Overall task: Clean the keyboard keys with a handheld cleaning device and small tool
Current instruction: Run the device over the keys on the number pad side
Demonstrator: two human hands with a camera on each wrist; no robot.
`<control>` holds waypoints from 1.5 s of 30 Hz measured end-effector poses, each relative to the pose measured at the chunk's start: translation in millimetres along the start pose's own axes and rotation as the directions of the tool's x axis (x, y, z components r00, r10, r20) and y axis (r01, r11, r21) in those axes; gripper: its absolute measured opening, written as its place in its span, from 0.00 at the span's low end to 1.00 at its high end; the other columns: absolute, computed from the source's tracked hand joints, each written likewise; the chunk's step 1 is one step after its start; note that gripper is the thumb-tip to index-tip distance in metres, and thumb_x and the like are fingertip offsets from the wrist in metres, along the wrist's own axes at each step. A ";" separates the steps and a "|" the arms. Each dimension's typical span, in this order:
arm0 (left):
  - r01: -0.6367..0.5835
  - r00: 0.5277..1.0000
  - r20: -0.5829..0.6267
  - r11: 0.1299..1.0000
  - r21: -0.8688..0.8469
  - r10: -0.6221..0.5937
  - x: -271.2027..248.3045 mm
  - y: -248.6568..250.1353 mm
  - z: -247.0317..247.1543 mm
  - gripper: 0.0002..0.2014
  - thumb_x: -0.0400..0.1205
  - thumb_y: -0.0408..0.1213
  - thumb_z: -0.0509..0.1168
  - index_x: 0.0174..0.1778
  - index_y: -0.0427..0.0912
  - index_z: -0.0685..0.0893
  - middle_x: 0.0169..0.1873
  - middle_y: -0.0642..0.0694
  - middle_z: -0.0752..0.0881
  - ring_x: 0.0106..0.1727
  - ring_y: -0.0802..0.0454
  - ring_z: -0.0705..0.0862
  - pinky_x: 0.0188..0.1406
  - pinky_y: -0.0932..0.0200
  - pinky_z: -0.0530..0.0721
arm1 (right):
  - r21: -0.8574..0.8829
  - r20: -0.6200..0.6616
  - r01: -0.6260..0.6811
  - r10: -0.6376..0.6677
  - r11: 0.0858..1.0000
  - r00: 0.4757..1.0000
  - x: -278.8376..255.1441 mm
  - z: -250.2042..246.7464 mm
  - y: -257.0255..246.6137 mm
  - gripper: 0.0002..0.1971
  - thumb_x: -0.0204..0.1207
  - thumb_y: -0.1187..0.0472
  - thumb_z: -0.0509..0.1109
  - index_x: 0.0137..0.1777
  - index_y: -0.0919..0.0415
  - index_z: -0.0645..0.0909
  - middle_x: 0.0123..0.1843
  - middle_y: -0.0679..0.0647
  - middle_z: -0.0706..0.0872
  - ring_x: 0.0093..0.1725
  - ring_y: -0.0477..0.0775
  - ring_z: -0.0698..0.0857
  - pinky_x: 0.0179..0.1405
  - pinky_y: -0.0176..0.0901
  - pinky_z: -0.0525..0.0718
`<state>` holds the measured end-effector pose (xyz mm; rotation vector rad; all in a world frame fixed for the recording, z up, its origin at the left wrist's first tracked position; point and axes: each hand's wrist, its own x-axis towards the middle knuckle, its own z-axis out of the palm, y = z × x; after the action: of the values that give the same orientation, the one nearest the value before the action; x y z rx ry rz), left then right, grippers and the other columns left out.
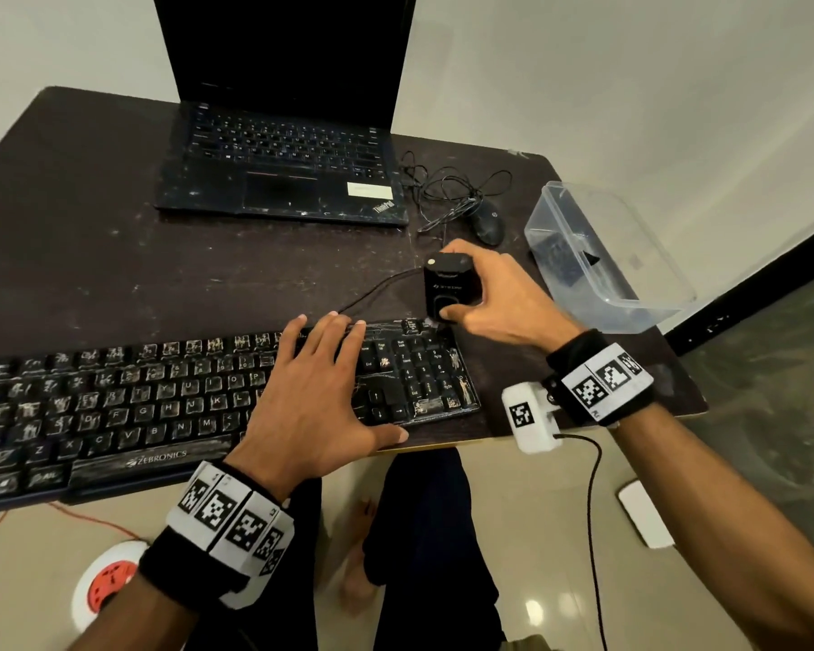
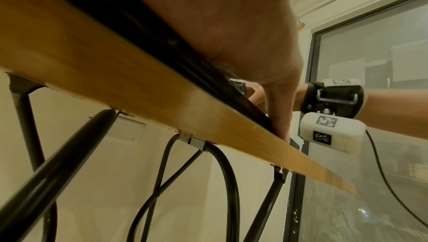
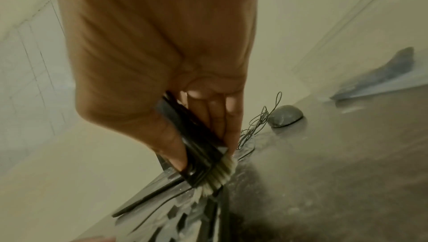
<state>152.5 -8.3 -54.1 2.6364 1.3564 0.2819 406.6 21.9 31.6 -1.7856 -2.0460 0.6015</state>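
Observation:
A black, dust-streaked keyboard [image 1: 161,406] lies along the front of the dark table [image 1: 114,256]. My left hand [image 1: 316,397] rests flat on its right-middle keys with fingers straight, and the thumb reaches the table's front edge [image 2: 115,74]. My right hand [image 1: 499,298] grips a small black handheld cleaning device [image 1: 449,286] upright at the keyboard's far right corner. In the right wrist view the device [image 3: 197,147] ends in pale bristles [image 3: 220,176] that touch the keyboard [image 3: 185,218]. No separate small tool shows.
An open black laptop [image 1: 278,166] stands at the back. A wired mouse [image 1: 488,223] with tangled cable lies right of it. A clear plastic container [image 1: 602,260] sits at the table's right edge. A white and red extension reel [image 1: 109,580] is on the floor.

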 end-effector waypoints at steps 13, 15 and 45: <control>-0.004 1.000 -0.003 1.000 0.009 0.004 -0.2 0.2 0.2 0.66 0.65 0.86 0.55 0.88 0.35 0.67 0.86 0.38 0.70 0.90 0.43 0.63 0.91 0.35 0.48 | 0.103 -0.015 0.032 -0.030 0.994 0.999 4.2 12.7 -3.3 0.22 0.73 0.68 0.83 0.61 0.51 0.79 0.49 0.46 0.91 0.52 0.48 0.90 0.58 0.51 0.90; -0.004 1.000 0.001 1.000 0.014 0.004 -0.9 0.7 -0.6 0.66 0.65 0.86 0.54 0.88 0.35 0.67 0.86 0.38 0.70 0.90 0.43 0.62 0.91 0.35 0.48 | 0.130 -0.010 0.013 -0.012 0.991 1.000 5.6 12.5 -5.0 0.21 0.73 0.69 0.82 0.60 0.51 0.79 0.48 0.45 0.90 0.51 0.46 0.90 0.55 0.45 0.89; 0.009 1.000 0.007 1.000 0.003 -0.009 0.5 1.8 -4.1 0.67 0.65 0.87 0.52 0.91 0.38 0.61 0.89 0.40 0.64 0.92 0.46 0.56 0.91 0.38 0.41 | 0.145 0.014 0.042 -0.044 0.989 0.999 6.4 18.2 -1.0 0.21 0.71 0.63 0.83 0.59 0.47 0.80 0.50 0.48 0.92 0.55 0.52 0.92 0.63 0.63 0.90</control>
<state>153.2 -8.7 -49.7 2.6305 1.3673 0.2692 395.2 26.7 16.7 -1.6553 -1.9918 0.7352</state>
